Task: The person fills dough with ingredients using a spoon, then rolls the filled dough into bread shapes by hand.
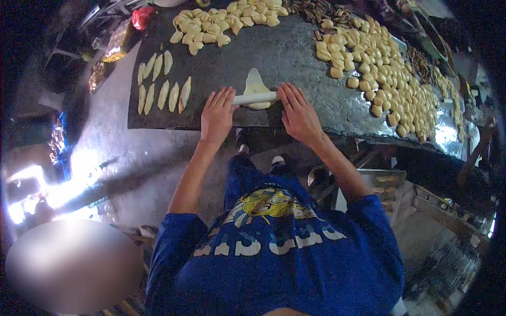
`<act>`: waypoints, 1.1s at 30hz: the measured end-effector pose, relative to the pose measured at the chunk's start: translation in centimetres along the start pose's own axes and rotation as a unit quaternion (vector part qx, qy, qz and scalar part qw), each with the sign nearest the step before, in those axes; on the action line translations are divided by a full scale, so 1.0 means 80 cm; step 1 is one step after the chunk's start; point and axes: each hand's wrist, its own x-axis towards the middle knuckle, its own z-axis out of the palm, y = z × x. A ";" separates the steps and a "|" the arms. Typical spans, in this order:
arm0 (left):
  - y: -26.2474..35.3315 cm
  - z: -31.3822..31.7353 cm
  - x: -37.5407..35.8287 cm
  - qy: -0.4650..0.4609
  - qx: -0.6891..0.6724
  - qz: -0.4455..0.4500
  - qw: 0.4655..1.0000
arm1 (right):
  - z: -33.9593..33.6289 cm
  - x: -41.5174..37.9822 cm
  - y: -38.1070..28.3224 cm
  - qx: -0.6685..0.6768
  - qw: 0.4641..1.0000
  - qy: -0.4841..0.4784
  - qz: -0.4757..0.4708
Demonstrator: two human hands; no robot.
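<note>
A pale rolling pin [255,98] lies crosswise over a flattened, roughly triangular piece of dough [255,80] near the table's front edge. My left hand [217,117] grips the pin's left end, fingers over the top. At the other end, my right hand [301,113] is closed on the pin in the same way. The dough's narrow tip points away from me, and a small part shows on my side of the pin. Left of my left hand lie two rows of long, spindle-shaped dough pieces [163,96].
The dark tabletop [211,68] bears a pile of dough pieces [226,23] at the back and many round dough balls [390,79] at right. Dark brown strips [316,11] lie at the far edge. A yellow crate [117,42] stands beyond the left side.
</note>
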 end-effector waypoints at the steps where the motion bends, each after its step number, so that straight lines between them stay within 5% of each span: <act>1: -0.002 0.001 -0.001 0.000 -0.016 0.003 1.000 | 0.000 -0.002 0.001 -0.009 1.000 0.005 -0.004; 8: -0.005 -0.031 0.021 -0.008 -0.010 0.031 0.999 | -0.016 0.020 0.024 -0.023 0.998 -0.051 -0.034; 11: -0.002 -0.036 0.032 0.010 0.020 0.026 0.999 | -0.007 0.043 0.041 0.056 0.998 -0.035 -0.017; 17: -0.014 0.004 0.021 0.036 0.007 0.031 0.999 | 0.020 0.035 0.037 -0.003 0.998 0.048 -0.044; 33: 0.011 0.001 -0.016 0.105 -0.025 0.023 0.994 | 0.022 -0.001 0.023 0.017 0.999 0.050 -0.015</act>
